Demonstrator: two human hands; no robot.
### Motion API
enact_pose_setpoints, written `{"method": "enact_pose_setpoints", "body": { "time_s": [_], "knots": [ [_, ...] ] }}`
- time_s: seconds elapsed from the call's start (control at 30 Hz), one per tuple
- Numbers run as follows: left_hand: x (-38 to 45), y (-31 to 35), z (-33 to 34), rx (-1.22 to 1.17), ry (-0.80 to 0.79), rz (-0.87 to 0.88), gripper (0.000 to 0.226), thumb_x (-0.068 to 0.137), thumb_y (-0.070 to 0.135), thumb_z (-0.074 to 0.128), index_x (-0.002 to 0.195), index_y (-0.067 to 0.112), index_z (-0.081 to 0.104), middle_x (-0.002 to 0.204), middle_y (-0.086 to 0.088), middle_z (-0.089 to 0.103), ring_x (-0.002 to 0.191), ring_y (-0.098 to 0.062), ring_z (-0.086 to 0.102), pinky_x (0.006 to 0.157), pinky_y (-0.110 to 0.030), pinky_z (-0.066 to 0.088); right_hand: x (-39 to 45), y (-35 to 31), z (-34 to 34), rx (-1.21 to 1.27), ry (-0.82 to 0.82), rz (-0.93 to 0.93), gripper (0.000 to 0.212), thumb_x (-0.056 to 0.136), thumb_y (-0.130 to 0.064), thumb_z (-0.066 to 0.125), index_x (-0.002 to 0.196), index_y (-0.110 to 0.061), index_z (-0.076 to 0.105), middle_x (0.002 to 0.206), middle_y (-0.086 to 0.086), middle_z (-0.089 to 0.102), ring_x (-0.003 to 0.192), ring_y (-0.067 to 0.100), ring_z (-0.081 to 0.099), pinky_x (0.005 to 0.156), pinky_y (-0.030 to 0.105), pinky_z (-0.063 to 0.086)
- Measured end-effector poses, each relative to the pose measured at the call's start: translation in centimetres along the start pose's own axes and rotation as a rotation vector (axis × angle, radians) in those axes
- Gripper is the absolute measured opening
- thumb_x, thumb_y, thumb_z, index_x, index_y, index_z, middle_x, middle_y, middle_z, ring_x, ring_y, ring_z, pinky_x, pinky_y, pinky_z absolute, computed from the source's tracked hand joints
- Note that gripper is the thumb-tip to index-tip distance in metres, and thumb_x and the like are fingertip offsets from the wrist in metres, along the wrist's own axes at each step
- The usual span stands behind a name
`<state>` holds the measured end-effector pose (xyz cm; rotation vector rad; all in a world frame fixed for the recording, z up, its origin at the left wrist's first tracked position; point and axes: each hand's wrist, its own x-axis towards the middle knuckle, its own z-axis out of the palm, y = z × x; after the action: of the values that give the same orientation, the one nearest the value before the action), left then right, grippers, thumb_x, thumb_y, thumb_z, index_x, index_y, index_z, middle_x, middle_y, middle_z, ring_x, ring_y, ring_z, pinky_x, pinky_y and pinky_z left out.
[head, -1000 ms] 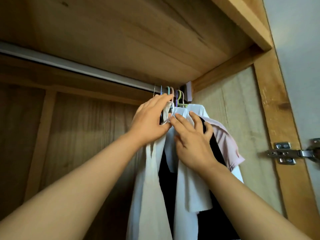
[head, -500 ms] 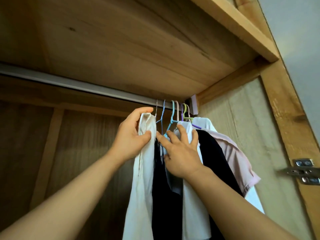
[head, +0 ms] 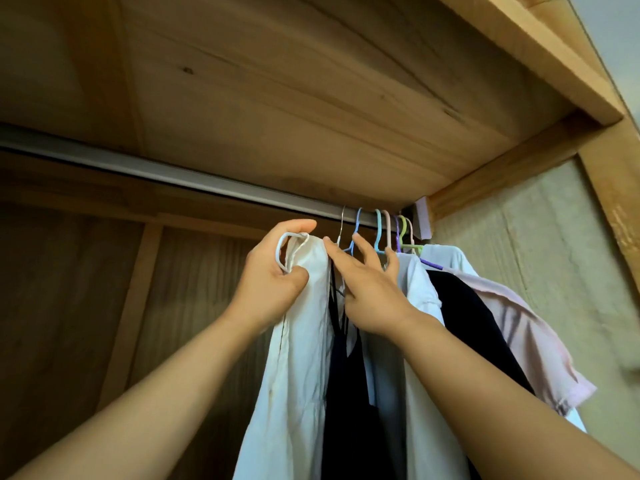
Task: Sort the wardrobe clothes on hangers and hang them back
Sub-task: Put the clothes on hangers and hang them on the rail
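Note:
Several garments hang on coloured hangers [head: 381, 233] at the right end of the grey wardrobe rail [head: 166, 169]. My left hand [head: 273, 282] grips the top of a cream white garment [head: 298, 358], whose white loop shows above my fingers, just left of the others. My right hand [head: 372, 289] reaches between that garment and a black one [head: 346, 393], fingers spread and touching the hanger necks. Further right hang a white shirt [head: 422, 296], a dark garment [head: 474, 327] and a pink shirt [head: 530, 344].
The wooden wardrobe ceiling [head: 294, 98] is close above the rail. The right side wall [head: 561, 271] stands just beyond the pink shirt. The rail's left stretch carries no hangers, with the wooden back panel [head: 86, 306] behind it.
My left hand has drawn the cream garment leftward, apart from the bunch. My right hand has slid up to the hanger necks. The view tilted upward.

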<state>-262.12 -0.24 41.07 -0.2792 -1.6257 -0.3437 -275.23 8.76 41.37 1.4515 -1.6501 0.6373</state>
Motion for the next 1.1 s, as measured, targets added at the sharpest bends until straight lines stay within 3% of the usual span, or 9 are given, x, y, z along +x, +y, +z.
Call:
{"method": "enact_pose_setpoints", "body": {
  "time_s": [0.1,0.2,0.27,0.4,0.47,0.57,0.77,0.93,1.1],
  "knots": [
    [0.0,-0.6,-0.5,-0.034,0.009,-0.032,0.054,0.059,-0.001,0.044,0.104,0.021,0.062,0.102,0.013,0.063,0.093,0.000,0.059,0.071,-0.012,0.046,1.0,0.3,0.2,0.172,-0.045,0.022,0.080,0.085,0.003,0.037,0.150,-0.035,0.008,0.149,0.004,0.029,0.135,0.013,0.006,0.108,0.034,0.009],
    [0.1,-1.1,-1.2,-0.079,0.062,-0.051,0.049,0.059,-0.001,0.043,0.097,0.021,0.063,0.100,0.008,0.064,0.091,-0.003,0.060,0.070,-0.012,0.047,2.4,1.1,1.7,0.210,-0.027,-0.021,0.073,0.089,0.001,0.039,0.150,-0.029,0.013,0.149,0.003,0.036,0.136,0.024,0.030,0.106,0.032,0.025],
    [0.2,-1.4,-1.8,-0.097,0.092,-0.049,0.047,0.059,0.000,0.042,0.096,0.018,0.063,0.103,0.005,0.065,0.093,-0.003,0.060,0.072,-0.011,0.047,2.7,1.4,2.2,0.242,-0.049,0.007,0.071,0.090,0.001,0.039,0.150,-0.028,0.015,0.152,0.002,0.033,0.136,0.026,0.034,0.108,0.034,0.032],
    [-0.1,-1.8,-2.5,-0.127,0.103,-0.039,0.044,0.061,-0.002,0.042,0.095,0.015,0.062,0.104,0.005,0.065,0.092,-0.003,0.062,0.072,-0.011,0.048,3.0,1.9,2.2,0.083,0.046,-0.036,0.053,0.091,-0.005,0.043,0.140,-0.025,0.040,0.141,-0.001,0.047,0.126,0.024,0.045,0.101,0.033,0.035],
    [-0.3,-2.1,-2.6,-0.127,0.102,-0.039,0.043,0.062,-0.002,0.042,0.095,0.016,0.062,0.104,0.007,0.065,0.093,-0.002,0.062,0.072,-0.012,0.049,3.1,2.2,2.2,-0.104,0.109,-0.070,0.029,0.091,-0.014,0.047,0.117,-0.022,0.058,0.121,-0.004,0.056,0.114,0.022,0.051,0.092,0.034,0.033],
    [-0.5,-2.7,-2.7,-0.140,0.123,-0.040,0.042,0.063,-0.002,0.043,0.095,0.016,0.062,0.105,0.005,0.065,0.097,-0.003,0.061,0.074,-0.012,0.048,2.8,3.2,2.1,-0.237,0.116,-0.042,0.013,0.089,-0.019,0.050,0.096,-0.023,0.060,0.107,-0.008,0.057,0.108,0.016,0.051,0.086,0.032,0.027],
    [-1.3,-2.1,-0.4,-0.225,0.048,-0.064,0.041,0.064,0.000,0.043,0.094,0.025,0.057,0.120,0.006,0.060,0.106,0.001,0.057,0.078,-0.015,0.047,1.6,4.5,0.9,0.012,0.073,-0.031,0.026,0.086,-0.007,0.056,0.109,-0.015,0.065,0.116,0.002,0.064,0.109,0.024,0.058,0.087,0.031,0.044],
    [-2.2,-2.1,3.4,-0.199,-0.037,-0.076,0.041,0.069,0.003,0.040,0.097,0.032,0.049,0.129,0.017,0.050,0.123,0.000,0.046,0.095,-0.030,0.040,-0.8,4.9,-1.2,-0.012,0.098,0.008,0.058,0.079,0.007,0.050,0.132,-0.017,0.053,0.136,0.001,0.054,0.127,0.019,0.047,0.102,0.025,0.033],
    [-2.4,-1.5,6.9,-0.148,-0.030,-0.071,0.040,0.069,0.006,0.036,0.097,0.033,0.043,0.131,0.008,0.047,0.121,0.004,0.042,0.094,-0.006,0.029,-3.3,5.0,-2.4,0.027,0.108,0.038,0.058,0.083,-0.007,0.062,0.137,-0.021,0.047,0.139,-0.003,0.050,0.129,0.015,0.045,0.102,0.021,0.031]
  ]
}}
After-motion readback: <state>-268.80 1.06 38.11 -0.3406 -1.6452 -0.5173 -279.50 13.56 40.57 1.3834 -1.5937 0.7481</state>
